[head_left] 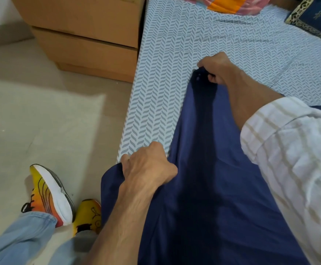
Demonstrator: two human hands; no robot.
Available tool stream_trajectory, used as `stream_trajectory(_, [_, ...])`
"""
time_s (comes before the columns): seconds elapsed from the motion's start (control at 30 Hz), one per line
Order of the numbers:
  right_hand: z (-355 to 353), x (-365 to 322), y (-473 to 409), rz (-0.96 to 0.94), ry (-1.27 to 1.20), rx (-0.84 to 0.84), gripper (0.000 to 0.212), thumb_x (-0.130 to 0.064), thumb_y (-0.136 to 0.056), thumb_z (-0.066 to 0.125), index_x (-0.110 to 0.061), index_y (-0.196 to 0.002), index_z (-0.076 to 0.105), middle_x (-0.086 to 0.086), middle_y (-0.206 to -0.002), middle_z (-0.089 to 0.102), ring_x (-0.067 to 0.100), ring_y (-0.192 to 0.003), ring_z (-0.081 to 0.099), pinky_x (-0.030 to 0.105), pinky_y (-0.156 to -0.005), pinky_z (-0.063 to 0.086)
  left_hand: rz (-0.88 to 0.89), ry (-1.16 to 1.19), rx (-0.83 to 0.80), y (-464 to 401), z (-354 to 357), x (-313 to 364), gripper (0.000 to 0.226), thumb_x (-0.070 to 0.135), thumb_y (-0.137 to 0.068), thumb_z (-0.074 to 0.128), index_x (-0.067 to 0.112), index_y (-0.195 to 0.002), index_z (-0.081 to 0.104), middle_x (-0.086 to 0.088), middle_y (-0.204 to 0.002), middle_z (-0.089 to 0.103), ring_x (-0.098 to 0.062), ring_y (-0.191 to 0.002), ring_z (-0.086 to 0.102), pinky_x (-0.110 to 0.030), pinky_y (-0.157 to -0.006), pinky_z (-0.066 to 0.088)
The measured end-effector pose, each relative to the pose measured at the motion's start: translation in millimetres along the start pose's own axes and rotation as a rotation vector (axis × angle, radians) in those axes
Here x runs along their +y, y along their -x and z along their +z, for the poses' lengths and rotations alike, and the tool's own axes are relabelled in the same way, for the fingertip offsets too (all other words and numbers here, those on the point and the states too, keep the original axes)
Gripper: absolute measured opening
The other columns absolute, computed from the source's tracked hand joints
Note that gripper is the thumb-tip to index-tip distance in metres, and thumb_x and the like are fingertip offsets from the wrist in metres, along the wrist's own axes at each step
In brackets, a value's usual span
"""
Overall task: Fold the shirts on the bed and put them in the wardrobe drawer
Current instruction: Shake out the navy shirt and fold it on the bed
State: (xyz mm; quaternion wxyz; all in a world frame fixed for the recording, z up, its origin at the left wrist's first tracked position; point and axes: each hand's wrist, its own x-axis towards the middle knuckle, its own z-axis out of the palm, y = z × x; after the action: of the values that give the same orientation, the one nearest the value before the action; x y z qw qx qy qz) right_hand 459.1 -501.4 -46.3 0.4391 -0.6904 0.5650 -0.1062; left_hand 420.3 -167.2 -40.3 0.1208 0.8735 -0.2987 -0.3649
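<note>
Early days: the left hand (148, 165) and right hand (216, 68) each grip the navy shirt (203, 178) on the bed (159, 83), mid-fold; the wooden drawers (91, 44) look shut.

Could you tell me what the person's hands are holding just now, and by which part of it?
Both hold the navy shirt: the right hand grips its far end, the left hand its near left edge.

The left hand (148, 165), at lower centre of the frame, has its fingers curled, gripping cloth. The right hand (219, 68), upper centre, pinches cloth, its forearm bare.
</note>
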Motion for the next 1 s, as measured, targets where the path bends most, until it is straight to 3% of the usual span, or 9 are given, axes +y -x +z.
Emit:
stream_trajectory(0.1, [-1.7,-6.4,-0.5,0.019,0.023,-0.026,0.012,-0.011,-0.087,0.062,-0.019,-0.086,0.053,-0.002,-0.072,0.046,0.010,-0.065,0.043,0.023,-0.049,0.038,-0.008,0.009,-0.018,2.2,-2.2,0.5,0.014,0.022,-0.072,0.059,0.020,-0.080,0.048,0.007,-0.067,0.052,-0.016,-0.071,0.054,-0.044,-0.104,0.039])
stream_trajectory(0.23, [-1.5,-5.4,-10.2,-0.065,-0.012,0.016,0.028,-0.013,-0.096,0.050,-0.022,-0.070,0.043,-0.005,-0.065,0.039,0.008,-0.054,0.035,0.017,-0.044,0.033,-0.039,0.043,-0.022,6.4,-7.6,2.6,0.012,0.018,-0.068,0.057,0.017,-0.079,0.054,0.007,-0.065,0.049,-0.014,-0.064,0.048,-0.043,-0.101,0.044])
stream_trajectory(0.33, [2.2,0.7,-15.1,-0.102,0.027,0.062,0.033,-0.011,-0.100,0.051,-0.021,-0.069,0.044,-0.006,-0.068,0.043,0.004,-0.055,0.037,0.012,-0.037,0.032,-0.062,0.055,-0.005,10.8,-11.9,4.6,0.015,0.014,-0.070,0.056,0.019,-0.070,0.041,0.006,-0.065,0.049,-0.013,-0.059,0.044,-0.043,-0.099,0.047])
stream_trajectory(0.5, [13.9,4.2,-24.3,-0.165,0.041,0.114,0.023,-0.016,-0.096,0.061,-0.018,-0.074,0.056,-0.006,-0.071,0.054,0.005,-0.062,0.048,0.012,-0.043,0.041,-0.086,0.043,0.007,15.2,-17.0,8.6,0.018,0.014,-0.076,0.057,0.019,-0.072,0.040,0.005,-0.069,0.052,-0.011,-0.061,0.044,-0.042,-0.100,0.046])
stream_trajectory(0.6, [22.6,9.6,-32.2,-0.187,0.062,0.178,0.016,-0.026,-0.090,0.065,-0.023,-0.074,0.065,-0.008,-0.072,0.061,0.011,-0.074,0.061,0.027,-0.072,0.057,-0.089,0.047,0.015,13.3,-15.1,9.3,0.019,0.017,-0.080,0.058,0.018,-0.071,0.041,0.005,-0.067,0.052,-0.012,-0.060,0.045,-0.043,-0.099,0.047])
stream_trajectory(0.67, [25.0,15.3,-39.4,-0.183,0.074,0.224,0.013,-0.039,-0.079,0.069,-0.030,-0.070,0.064,-0.011,-0.075,0.066,0.016,-0.084,0.066,0.044,-0.091,0.054,-0.082,0.023,0.030,10.4,-11.8,8.9,0.025,0.025,-0.087,0.058,0.020,-0.071,0.040,0.006,-0.068,0.052,-0.012,-0.061,0.046,-0.043,-0.100,0.045])
stream_trajectory(0.8, [13.6,22.2,-13.8,-0.289,0.094,0.215,0.034,-0.047,-0.080,0.072,-0.033,-0.109,0.060,-0.014,-0.095,0.061,0.013,-0.099,0.061,0.043,-0.099,0.049,-0.082,-0.046,0.037,7.4,-5.0,8.8,0.041,0.047,-0.096,0.054,0.023,-0.070,0.032,0.008,-0.071,0.043,-0.016,-0.076,0.044,-0.041,-0.103,0.041])
stream_trajectory(0.87, [-7.6,38.3,9.4,-0.363,0.083,0.239,0.046,-0.045,-0.086,0.068,-0.027,-0.126,0.056,-0.011,-0.114,0.058,0.010,-0.106,0.057,0.036,-0.100,0.046,-0.098,-0.069,0.036,7.5,-2.1,9.5,0.038,0.051,-0.094,0.055,0.021,-0.075,0.041,0.004,-0.081,0.054,-0.021,-0.083,0.050,-0.041,-0.101,0.043])
stream_trajectory(1.0, [-101.8,123.8,52.4,-0.388,0.248,0.382,0.043,-0.053,-0.084,0.058,-0.028,-0.119,0.063,-0.006,-0.121,0.065,0.016,-0.112,0.061,0.044,-0.101,0.047,-0.153,-0.158,0.094,6.5,4.9,13.4,0.050,0.058,-0.088,0.059,0.015,-0.114,0.062,-0.015,-0.125,0.064,-0.034,-0.116,0.059,-0.039,-0.099,0.042])
